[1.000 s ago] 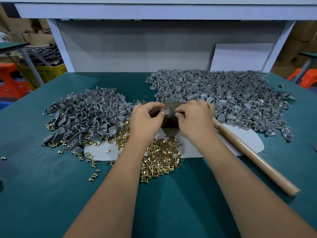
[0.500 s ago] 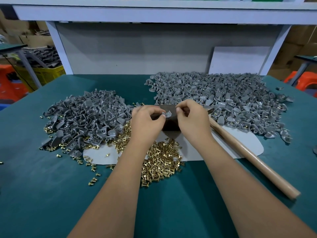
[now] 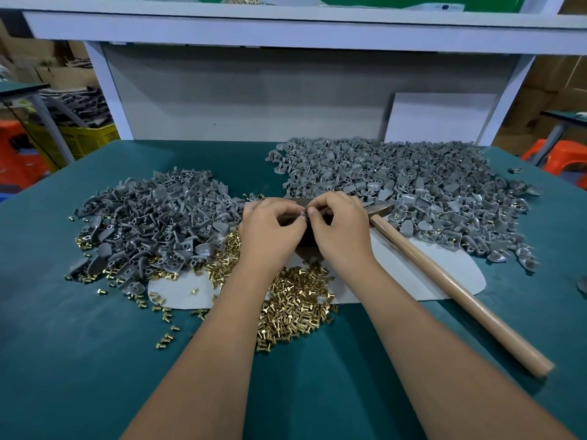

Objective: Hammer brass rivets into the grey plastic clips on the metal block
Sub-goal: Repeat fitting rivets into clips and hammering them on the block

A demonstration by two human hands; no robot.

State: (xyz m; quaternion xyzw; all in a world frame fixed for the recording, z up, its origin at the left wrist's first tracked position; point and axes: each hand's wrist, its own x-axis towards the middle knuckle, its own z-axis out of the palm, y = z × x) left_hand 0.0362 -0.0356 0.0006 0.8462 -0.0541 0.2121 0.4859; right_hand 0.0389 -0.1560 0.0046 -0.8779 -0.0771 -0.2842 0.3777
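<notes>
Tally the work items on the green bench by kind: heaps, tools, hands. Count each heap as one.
Grey clip heaps: 2, left, right
Brass rivet heaps: 1
Hammers: 1
Metal blocks: 1
Hands: 2, left hand, right hand
Total: 7

the table top (image 3: pixel 79 360) is a deep teal green, faintly scuffed with paler smears. two heaps of plastic clips, one at the left (image 3: pixel 152 223) and one at the right (image 3: pixel 413 185), are a flat mid grey; the right heap shows small glints of gold among the grey. the rivets (image 3: pixel 295 300) are bright brassy yellow. the sheet (image 3: pixel 444 274) under them is pale grey-white. the hammer handle (image 3: pixel 460 293) is light tan wood, its head (image 3: pixel 382 208) dark. the metal block (image 3: pixel 306 238) is dark brown-black. the shelf frame (image 3: pixel 286 33) is pale lilac-white, the back panel (image 3: pixel 254 100) plain grey. a crate (image 3: pixel 85 138) is yellow, the stools (image 3: pixel 562 154) orange.
</notes>
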